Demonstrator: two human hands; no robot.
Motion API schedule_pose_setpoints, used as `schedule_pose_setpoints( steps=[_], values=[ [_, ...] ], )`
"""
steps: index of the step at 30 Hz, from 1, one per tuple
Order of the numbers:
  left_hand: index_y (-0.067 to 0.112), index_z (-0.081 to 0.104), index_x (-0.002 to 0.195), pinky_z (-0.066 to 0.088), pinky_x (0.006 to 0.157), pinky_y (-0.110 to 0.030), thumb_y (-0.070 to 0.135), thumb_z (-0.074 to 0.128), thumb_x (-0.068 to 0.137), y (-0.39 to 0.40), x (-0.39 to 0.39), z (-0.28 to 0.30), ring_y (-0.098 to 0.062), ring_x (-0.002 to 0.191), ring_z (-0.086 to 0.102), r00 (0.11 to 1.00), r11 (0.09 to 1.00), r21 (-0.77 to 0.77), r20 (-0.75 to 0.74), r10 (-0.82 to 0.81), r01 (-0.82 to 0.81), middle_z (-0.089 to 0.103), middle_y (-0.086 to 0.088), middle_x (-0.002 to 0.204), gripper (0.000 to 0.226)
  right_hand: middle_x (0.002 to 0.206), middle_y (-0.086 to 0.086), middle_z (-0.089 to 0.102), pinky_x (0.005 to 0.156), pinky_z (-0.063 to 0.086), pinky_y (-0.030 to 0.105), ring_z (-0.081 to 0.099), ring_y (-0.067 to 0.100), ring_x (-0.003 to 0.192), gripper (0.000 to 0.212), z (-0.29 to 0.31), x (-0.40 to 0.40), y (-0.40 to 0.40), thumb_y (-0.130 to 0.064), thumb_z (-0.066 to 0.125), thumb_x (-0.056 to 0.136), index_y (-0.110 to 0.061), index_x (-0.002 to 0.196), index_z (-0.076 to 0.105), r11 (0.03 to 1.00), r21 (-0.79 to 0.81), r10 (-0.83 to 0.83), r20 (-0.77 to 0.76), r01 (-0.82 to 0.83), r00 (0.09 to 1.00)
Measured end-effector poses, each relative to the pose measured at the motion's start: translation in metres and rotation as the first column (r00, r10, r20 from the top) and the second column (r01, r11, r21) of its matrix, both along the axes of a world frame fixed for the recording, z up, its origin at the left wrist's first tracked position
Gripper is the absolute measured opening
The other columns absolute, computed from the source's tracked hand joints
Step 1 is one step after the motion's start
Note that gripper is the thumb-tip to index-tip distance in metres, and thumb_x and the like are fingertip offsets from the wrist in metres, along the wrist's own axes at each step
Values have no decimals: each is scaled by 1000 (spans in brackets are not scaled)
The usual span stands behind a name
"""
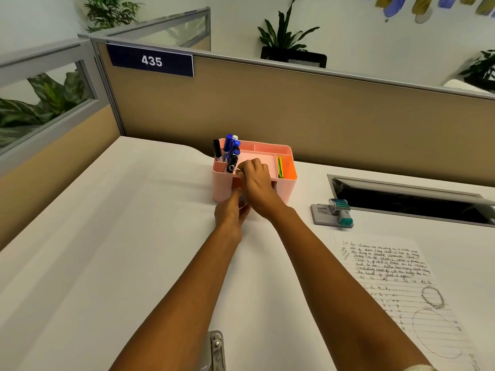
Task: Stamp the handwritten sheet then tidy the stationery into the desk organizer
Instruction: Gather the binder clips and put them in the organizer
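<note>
Pink plastic desk organizer (281, 188) sits mid-frame on the white tabletop (107, 236), markers upright in its left compartment. Right hand (257, 183) pinches a small metal clip over it; left hand (231, 212) touches its front, grip unclear. Handwritten lined sheet (396, 277) lies lower right.

looks like an open-plan office: tan cubicle partition (294, 108) with a numbered plate reading 435 (151, 61), white desk (107, 236) with a cable slot (409, 199), potted plants (286, 33) behind the dividers
</note>
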State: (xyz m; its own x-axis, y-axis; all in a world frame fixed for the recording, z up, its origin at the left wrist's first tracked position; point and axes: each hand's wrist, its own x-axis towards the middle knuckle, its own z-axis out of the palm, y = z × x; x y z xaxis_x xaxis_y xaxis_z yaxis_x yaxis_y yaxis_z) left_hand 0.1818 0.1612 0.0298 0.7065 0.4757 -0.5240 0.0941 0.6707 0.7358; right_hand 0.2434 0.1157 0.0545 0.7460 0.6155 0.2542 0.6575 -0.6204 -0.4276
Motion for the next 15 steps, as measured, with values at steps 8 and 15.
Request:
schedule_pose_setpoints(
  steps=[8,15],
  values=[
    [16,53,104,43,104,-46,28,55,90,-1,-3,0,-27,105,55,998,1000,-18,56,-3,4,58,-9,113,19,139,7,41,105,34,27,38,23,120,39,-10,-8,-12,-18,49,95,-13,133,41,985,-164,87,188,-56,978],
    [15,55,105,43,105,-46,26,56,91,0,-4,-2,-31,117,55,997,1000,-21,74,-14,16,60,-12,121,18,136,9,52,103,43,35,52,27,121,42,-13,-13,-18,-14,58,90,-12,132,50,994,-93,79,174,-63,982]
  ],
)
